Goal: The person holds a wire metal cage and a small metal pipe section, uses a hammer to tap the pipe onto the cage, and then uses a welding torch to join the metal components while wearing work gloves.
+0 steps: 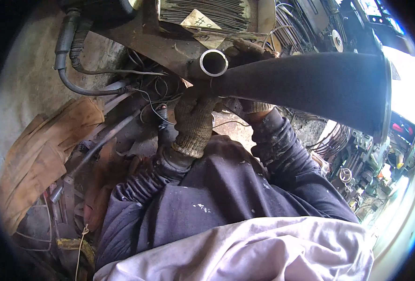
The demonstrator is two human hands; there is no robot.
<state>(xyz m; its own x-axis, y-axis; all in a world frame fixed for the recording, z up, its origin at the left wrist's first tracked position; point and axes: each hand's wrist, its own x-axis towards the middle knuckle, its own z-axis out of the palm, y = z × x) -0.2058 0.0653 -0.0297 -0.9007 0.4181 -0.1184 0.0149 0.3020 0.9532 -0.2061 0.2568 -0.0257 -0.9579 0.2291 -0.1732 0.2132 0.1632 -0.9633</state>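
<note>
Dark tapered tube [310, 89] was held mid-frame, its joint unconfirmed

The tube spread from the centre toward the right of the frame, with a short pipe [214, 75] at its narrow end, bright rim facing the camera. The gloved left hand [195, 110] appeared clenched around that end; the right hand [253, 107] was below the tube, its fingers hidden, so their grip could not be told. The two parts looked brought together; whether any seam remained unfinished did not show. Thin rods [207, 16] lay at upper middle.
</note>
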